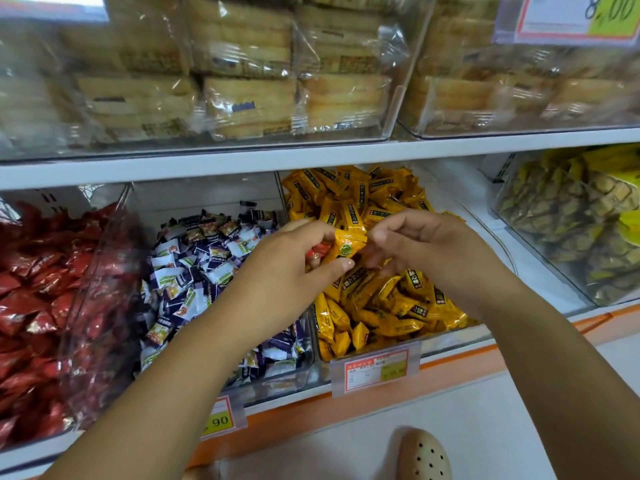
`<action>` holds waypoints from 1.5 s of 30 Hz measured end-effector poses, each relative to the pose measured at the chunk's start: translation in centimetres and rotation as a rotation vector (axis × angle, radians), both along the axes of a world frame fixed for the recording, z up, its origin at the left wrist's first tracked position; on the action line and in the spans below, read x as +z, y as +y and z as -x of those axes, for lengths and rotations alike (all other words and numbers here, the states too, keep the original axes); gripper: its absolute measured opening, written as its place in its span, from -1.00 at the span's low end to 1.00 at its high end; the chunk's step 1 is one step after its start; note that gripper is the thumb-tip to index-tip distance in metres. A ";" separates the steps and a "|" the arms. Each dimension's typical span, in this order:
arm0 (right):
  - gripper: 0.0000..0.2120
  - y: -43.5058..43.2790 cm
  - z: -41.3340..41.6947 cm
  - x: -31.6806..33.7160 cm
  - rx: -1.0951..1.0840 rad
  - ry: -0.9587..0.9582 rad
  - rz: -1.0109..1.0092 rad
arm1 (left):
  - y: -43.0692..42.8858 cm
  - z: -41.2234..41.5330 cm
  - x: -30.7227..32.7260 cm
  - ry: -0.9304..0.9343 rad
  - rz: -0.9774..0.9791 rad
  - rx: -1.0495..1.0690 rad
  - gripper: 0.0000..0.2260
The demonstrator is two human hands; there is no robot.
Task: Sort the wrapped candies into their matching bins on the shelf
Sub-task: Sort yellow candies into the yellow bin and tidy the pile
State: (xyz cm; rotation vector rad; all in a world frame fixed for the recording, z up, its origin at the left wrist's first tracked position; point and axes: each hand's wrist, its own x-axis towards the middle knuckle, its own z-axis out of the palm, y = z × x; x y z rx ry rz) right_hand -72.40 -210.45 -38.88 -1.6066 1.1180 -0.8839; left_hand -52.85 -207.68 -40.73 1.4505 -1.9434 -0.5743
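Left hand (pixel 298 268) gripped an orange candy (pixel 349 242) and a red candy (pixel 320 251), seemingly not yet binned; right hand (pixel 426 244) beside them, loosely curled, held nothing.

A white shelf board (pixel 242 162) runs across, stacked wrapped biscuits (pixel 249 105) above it; an orange strip (pixel 457 367) edges the lower shelf over pale floor (pixel 485 427).

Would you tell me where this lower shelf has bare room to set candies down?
Bare shelf lies between the yellow candy bin and pineapple-print pack bin; the purple candy bin's rear is unfilled. The red candy bin and yellow one are heaped.
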 end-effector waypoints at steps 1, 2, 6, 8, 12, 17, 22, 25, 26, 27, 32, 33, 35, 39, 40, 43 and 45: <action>-0.91 -0.2 0.5 0.1 0.015 0.135 0.023 | 0.0 -0.1 -0.1 0.002 0.002 0.006 -0.81; -0.91 -0.4 1.1 -0.1 0.046 0.297 0.058 | 0.0 -0.1 -0.1 -0.008 0.007 0.012 -0.80; -0.85 0.3 0.0 -2.3 0.170 0.720 0.374 | 0.0 0.1 -0.1 -0.135 0.037 0.022 -0.69; -0.66 0.6 -1.2 -3.9 0.224 0.844 0.518 | -0.1 0.1 0.0 -0.204 0.061 0.066 -0.70; -0.59 -0.3 -0.2 -4.0 0.117 1.056 0.553 | -0.5 -1.0 0.1 -0.122 0.048 0.147 -0.75; -0.72 -1.2 3.1 -2.9 0.037 0.999 0.447 | -1.0 -1.5 -0.6 -0.114 -0.046 0.137 -0.74; -0.85 -0.9 0.7 -1.6 -0.098 0.588 0.624 | -0.9 -1.5 -0.6 -0.044 -0.075 0.136 -0.62; -0.84 -0.4 -2.5 -2.1 0.081 0.592 0.648 | -0.8 -2.0 -0.8 -0.062 -0.070 0.162 -0.69; -0.76 -0.2 -3.4 -2.7 0.162 0.634 0.576 | -0.7 -2.1 -0.9 -0.066 -0.085 0.169 -0.68; -0.65 -0.1 -4.0 -3.5 0.229 0.699 0.506 | -0.6 -2.3 -1.0 -0.066 -0.104 0.175 -0.67; -0.48 -0.9 -3.7 -5.1 0.257 1.074 0.527 | -0.4 -2.4 -0.7 -0.039 -0.175 0.202 -0.65; -0.50 -1.1 -3.1 -4.9 0.235 1.078 0.533 | -0.5 -2.4 -0.6 -0.035 -0.179 0.205 -0.64; -0.56 -1.5 -1.7 -4.4 0.194 1.032 0.507 | -0.5 -2.5 -0.6 -0.027 -0.191 0.204 -0.64; -0.63 -2.3 0.0 -3.9 0.194 0.893 0.399 | -0.5 -2.5 -0.4 0.026 -0.226 0.205 -0.64; -0.65 -2.5 0.3 -3.8 0.190 0.860 0.397 | -0.5 -2.5 -0.4 0.043 -0.232 0.204 -0.64; -0.76 -2.9 1.2 -3.2 0.141 0.774 0.388 | -0.4 -2.5 -0.4 0.068 -0.245 0.195 -0.63; -0.82 -3.1 1.8 -2.9 0.098 0.782 0.359 | -0.4 -2.6 -0.3 0.062 -0.249 0.196 -0.64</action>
